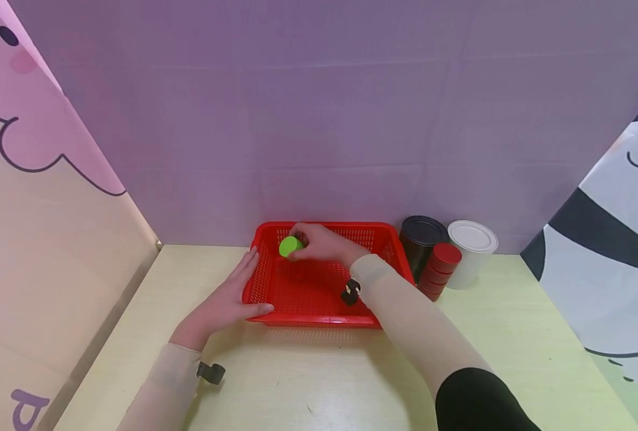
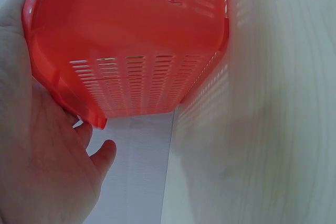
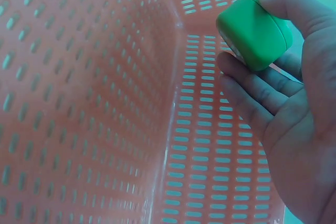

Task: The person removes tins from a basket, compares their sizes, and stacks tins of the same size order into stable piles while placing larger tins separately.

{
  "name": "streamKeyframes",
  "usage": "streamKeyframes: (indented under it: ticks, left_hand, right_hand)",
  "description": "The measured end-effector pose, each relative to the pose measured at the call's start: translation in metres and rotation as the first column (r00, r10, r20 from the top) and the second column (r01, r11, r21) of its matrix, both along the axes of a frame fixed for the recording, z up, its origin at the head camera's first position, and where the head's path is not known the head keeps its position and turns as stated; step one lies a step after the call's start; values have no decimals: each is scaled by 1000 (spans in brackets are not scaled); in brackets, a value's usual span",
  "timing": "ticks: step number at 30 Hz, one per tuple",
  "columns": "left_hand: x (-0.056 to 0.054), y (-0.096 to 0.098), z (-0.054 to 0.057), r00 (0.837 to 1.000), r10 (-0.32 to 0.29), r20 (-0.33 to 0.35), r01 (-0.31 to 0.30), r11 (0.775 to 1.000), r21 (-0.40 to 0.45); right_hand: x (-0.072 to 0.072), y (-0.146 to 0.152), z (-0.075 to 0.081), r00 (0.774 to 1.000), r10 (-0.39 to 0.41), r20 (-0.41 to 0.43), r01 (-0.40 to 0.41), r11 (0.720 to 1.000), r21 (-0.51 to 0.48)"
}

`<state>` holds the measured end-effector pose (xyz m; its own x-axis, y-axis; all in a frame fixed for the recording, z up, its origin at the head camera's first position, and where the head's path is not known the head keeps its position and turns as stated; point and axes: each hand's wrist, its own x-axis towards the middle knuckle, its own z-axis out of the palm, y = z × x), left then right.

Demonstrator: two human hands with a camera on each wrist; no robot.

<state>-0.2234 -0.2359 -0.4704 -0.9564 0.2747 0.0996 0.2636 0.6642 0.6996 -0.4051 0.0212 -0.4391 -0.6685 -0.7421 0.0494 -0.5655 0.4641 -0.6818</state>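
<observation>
A red plastic basket (image 1: 319,319) with slotted walls stands on the table at the far side. My left hand (image 1: 223,306) rests at its left side, fingers straight along the rim and thumb by the front corner. The left wrist view shows this hand (image 2: 47,150) against the outside of the basket wall (image 2: 131,30). Over the inside of the basket, my right hand (image 1: 326,244) pinches a small green container (image 1: 290,246) between thumb and fingers. In the right wrist view the green container (image 3: 252,32) has rounded corners and a seam near one end.
Right of the basket stand a dark lidded canister (image 1: 420,242), a stack of red round containers (image 1: 441,268) and a white lidded canister (image 1: 472,251). A purple cloth wall (image 1: 319,120) rises behind the table (image 1: 308,377). Printed panels flank both sides.
</observation>
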Motion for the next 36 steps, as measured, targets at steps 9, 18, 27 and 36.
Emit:
streamKeyframes:
  ticks: [9,18,27,36]
  left_hand:
    - [0,2,0,1000,4,7,-4,1000,3]
    - [-1,4,-1,1000,-6,-3,6,1000,10]
    - [-2,7,-1,1000,-3,8,3,999,33]
    - [-3,8,3,1000,-7,-4,7,1000,19]
  right_hand:
    - [2,5,6,999,-22,35,24,998,-63]
    - [1,11,14,998,-37,46,43,989,-142]
    - [-3,23,21,997,-32,64,47,968,-248]
    - [0,31,30,995,-55,86,80,944,-319]
